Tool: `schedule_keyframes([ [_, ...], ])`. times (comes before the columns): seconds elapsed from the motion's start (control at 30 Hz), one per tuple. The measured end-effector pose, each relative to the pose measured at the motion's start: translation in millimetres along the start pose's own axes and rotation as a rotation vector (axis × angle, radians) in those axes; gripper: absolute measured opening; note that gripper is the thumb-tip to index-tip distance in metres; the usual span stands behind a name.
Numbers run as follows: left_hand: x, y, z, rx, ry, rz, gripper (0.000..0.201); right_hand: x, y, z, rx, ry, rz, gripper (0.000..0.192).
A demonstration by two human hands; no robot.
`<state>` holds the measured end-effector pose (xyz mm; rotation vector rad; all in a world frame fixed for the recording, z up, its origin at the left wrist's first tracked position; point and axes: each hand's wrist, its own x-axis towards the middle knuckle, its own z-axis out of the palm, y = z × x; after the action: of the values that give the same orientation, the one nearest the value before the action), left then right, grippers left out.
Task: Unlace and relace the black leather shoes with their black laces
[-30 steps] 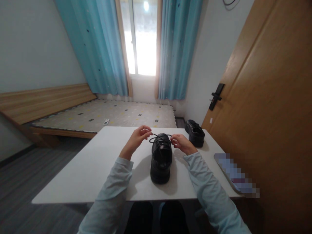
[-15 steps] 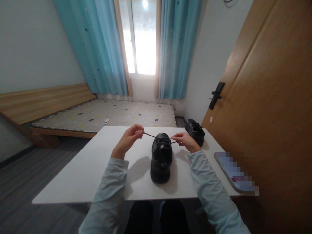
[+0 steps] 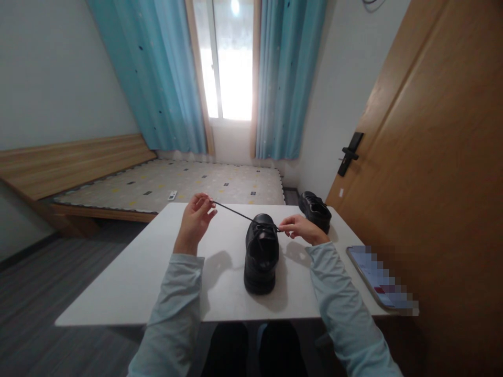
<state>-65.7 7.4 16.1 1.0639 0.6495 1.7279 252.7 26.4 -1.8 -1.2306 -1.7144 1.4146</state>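
I see left hand pinching thin black lace, pulled longer, slack out; right hand, opposite, probably pinches lace too.

The person's left sleeve and right sleeve were pale blue-grey, long, plain and loose, their thin-looking cloth gathered in soft creases. Each ended in a straight, slightly wide cuff, leaving the left hand and right hand bare down to the fingers. Black legwear showed as two rounded shapes, too dim to reveal seams or weave; a narrow bluish strip edged one inner side, its nature unclear.
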Motion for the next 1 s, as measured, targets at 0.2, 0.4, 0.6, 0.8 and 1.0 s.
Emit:
schedule_keyframes([
  [0.2, 1.6, 0.7, -0.6, -0.014, 0.047, 0.069, 0.028, -0.3, -3.1, 0.7, -0.131, 0.023, -0.053, 0.014],
  [0.4, 3.6, 4.3, -3.5, -0.146, 0.101, 0.141, 0.024, 1.8, -1.3, -0.3, -0.172, 0.029, -0.067, 0.011],
  [0.6, 3.5, 5.4, -3.2, -0.159, 0.128, 0.149, 0.028, -1.2, -7.3, -0.3, -0.109, 0.137, -0.06, 0.009],
  [0.8, 3.4, 4.1, 2.7, -0.101, 0.086, 0.213, 0.031, -4.4, -13.9, 2.7, -0.03, 0.236, -0.136, 0.011],
  [1.0, 3.3, -2.2, 11.0, 0.19, 0.105, 0.237, 0.027, 1.4, -18.3, 12.8, -0.034, 0.308, -0.321, 0.017],
])
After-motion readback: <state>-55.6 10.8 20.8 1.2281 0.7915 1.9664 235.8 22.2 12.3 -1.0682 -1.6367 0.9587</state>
